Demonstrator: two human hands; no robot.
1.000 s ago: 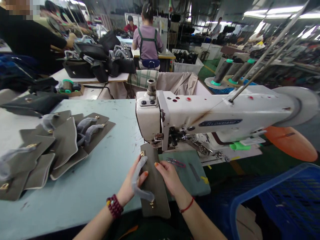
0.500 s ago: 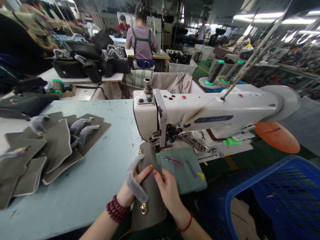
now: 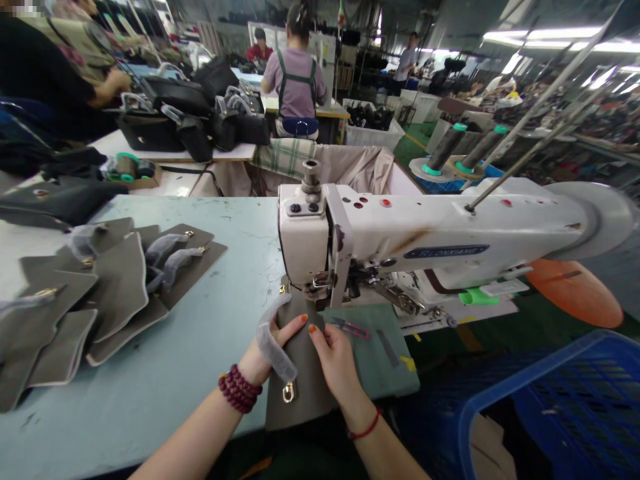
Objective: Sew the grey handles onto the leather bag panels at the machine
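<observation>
A grey-brown bag panel (image 3: 307, 380) lies flat under the head of a white sewing machine (image 3: 305, 243), its far end hidden beneath it. A plastic-wrapped handle (image 3: 274, 343) arches along the panel's left side, fixed by gold-coloured metal fittings. My left hand (image 3: 255, 360) reaches under the handle and grips the panel's left side, thumb on top. On the right edge, my right hand (image 3: 337, 363) pinches the panel between thumb and fingers. Thread snips (image 3: 354, 328) with pink handles rest on the machine bed just beyond my right hand.
Several similar panels (image 3: 117, 287) with wrapped handles are piled on the pale blue table (image 3: 215, 360) at left. A blue plastic basket (image 3: 467, 407) stands at lower right. Black bags (image 3: 155, 130) and co-workers are further back. Thread cones (image 3: 447, 150) stand behind the machine.
The panel has slid forward, further under the machine head, with both hands moving along on it. The view has shifted slightly, putting the machine further right.
</observation>
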